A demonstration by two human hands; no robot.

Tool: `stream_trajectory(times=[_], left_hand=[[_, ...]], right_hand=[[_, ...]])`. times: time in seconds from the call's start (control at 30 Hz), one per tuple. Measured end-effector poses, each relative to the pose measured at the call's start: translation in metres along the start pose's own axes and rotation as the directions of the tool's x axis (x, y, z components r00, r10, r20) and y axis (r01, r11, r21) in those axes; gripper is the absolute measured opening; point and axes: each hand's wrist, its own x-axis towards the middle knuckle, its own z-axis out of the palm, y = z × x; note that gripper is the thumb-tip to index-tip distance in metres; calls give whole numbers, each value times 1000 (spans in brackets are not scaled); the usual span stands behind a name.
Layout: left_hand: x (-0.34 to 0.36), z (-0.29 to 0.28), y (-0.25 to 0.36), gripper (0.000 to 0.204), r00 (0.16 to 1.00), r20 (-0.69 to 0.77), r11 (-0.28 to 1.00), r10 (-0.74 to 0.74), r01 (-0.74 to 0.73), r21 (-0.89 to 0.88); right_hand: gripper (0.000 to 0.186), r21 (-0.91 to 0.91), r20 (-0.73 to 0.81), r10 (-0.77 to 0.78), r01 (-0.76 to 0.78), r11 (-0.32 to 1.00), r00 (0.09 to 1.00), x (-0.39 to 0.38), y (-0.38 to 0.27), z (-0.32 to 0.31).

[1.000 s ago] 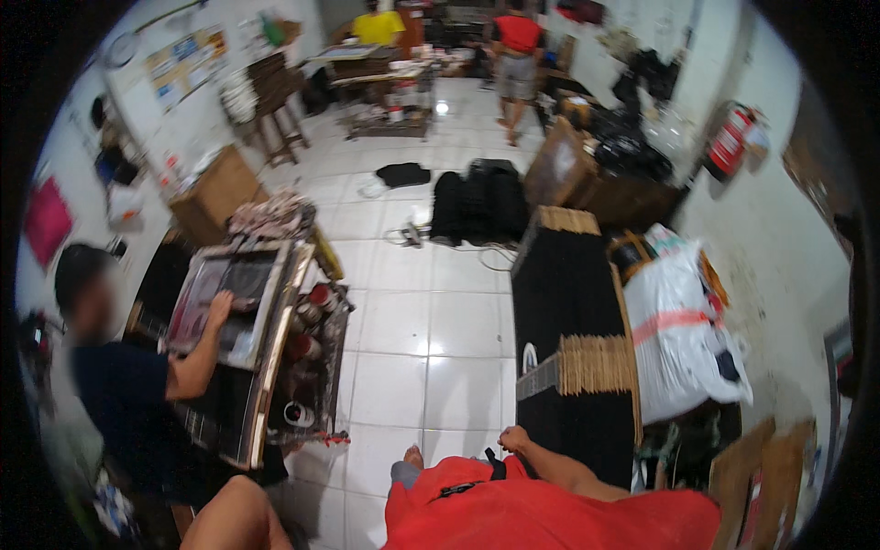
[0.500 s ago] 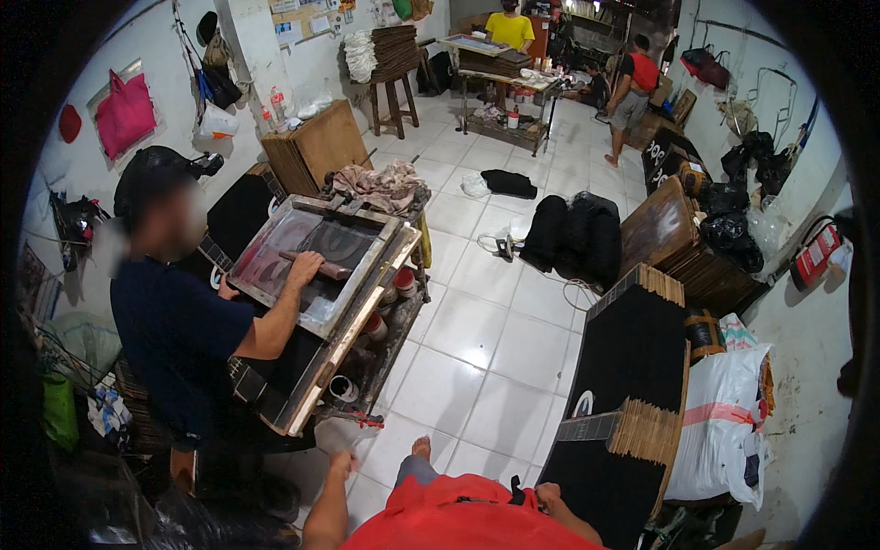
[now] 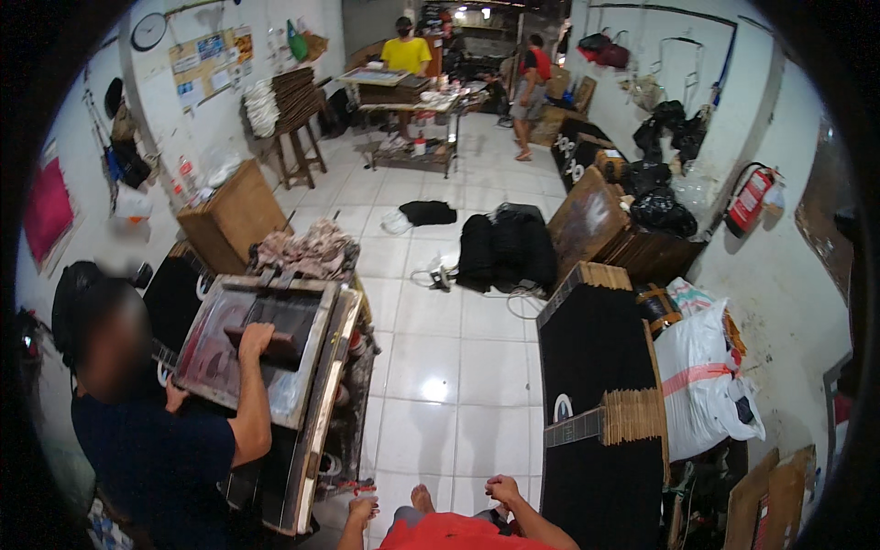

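Note:
My left hand (image 3: 364, 508) hangs low with its fingers loosely curled, and nothing shows in it. Just beyond it is a red fitting (image 3: 363, 489) at the low corner of the printing table; I cannot tell whether they touch. My right hand (image 3: 501, 490) is held in front of my red shirt (image 3: 458, 533), its fingers drawn in with nothing visible in them. On my left a co-worker in a dark shirt (image 3: 151, 449) grips a squeegee (image 3: 272, 341) over a framed printing screen (image 3: 307, 291); the co-worker's other hand rests at the frame's edge.
To my right, black fabric panels (image 3: 600, 467) lie on boards beside a stack of cardboard sheets (image 3: 632, 414) and a white sack (image 3: 695, 403). Black bundles (image 3: 507, 247) and a cable sit on the tiled floor (image 3: 440, 357) ahead. Two more people stand near a far table (image 3: 403, 105).
My view has swung left and lifted. My left hand, blurred before, is now clear and curled; my right hand has come forward from my side. The co-worker's squeegee hand stays on the screen.

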Motion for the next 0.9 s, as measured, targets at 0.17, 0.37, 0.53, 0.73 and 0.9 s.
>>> stream_trajectory(times=[0.17, 0.37, 0.53, 0.73, 0.9], left_hand=[[12, 3, 55, 13, 993, -23, 986, 113, -115, -119], [17, -8, -4, 13, 999, -37, 996, -11, 8, -88], [10, -21, -102, 14, 967, -126, 974, -220, 212, -74], [-18, -35, -152, 20, 927, -227, 952, -298, 271, -144], [-27, -35, -123, 20, 953, -218, 960, -212, 161, -230]], right_hand=[[14, -366, -79, -17, -13, 931, 997, -1, 48, -40], [18, -655, -30, 306, -249, 713, 952, -14, 90, -86], [20, -785, 118, 12, 86, 613, 993, 0, 83, -91], [14, -180, 34, 97, -90, 980, 995, 28, 35, -64], [16, 9, 31, 114, -115, 993, 993, 41, -22, -44]])
